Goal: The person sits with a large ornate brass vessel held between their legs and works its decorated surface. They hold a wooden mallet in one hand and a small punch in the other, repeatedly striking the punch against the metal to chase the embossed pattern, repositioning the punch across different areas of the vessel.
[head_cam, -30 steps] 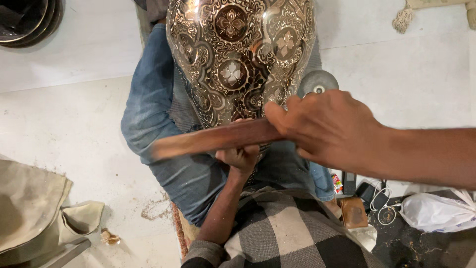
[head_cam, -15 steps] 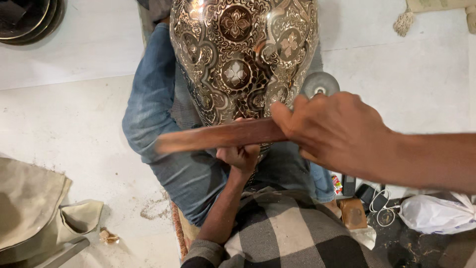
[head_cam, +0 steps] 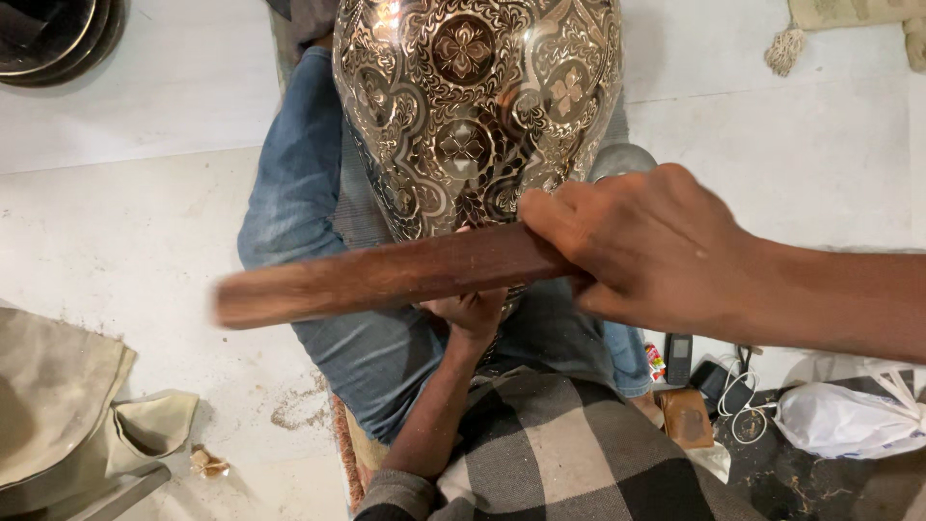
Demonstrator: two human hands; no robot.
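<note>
A large metal vase (head_cam: pixel 473 106) with engraved floral patterns lies across my jeans-clad lap (head_cam: pixel 318 222). My right hand (head_cam: pixel 646 251) comes in from the right and grips one end of a brown wooden stick (head_cam: pixel 386 275). The stick crosses in front of the vase's lower end, and its free left end is blurred. My left hand (head_cam: pixel 473 314) sits just under the stick, fingers curled against the narrow end of the vase. The stick hides most of those fingers, so anything they hold is out of sight.
Dark metal bowls (head_cam: pixel 48 39) are stacked at the top left. A beige cloth (head_cam: pixel 48 405) lies at the bottom left. At the lower right are a white plastic bag (head_cam: pixel 849 420), a brown wallet (head_cam: pixel 687 415), small handsets and a white cable (head_cam: pixel 738 410).
The stick's free end has swung down and to the left and now looks blurred. My right hand has shifted slightly right. My left hand stays at the vase.
</note>
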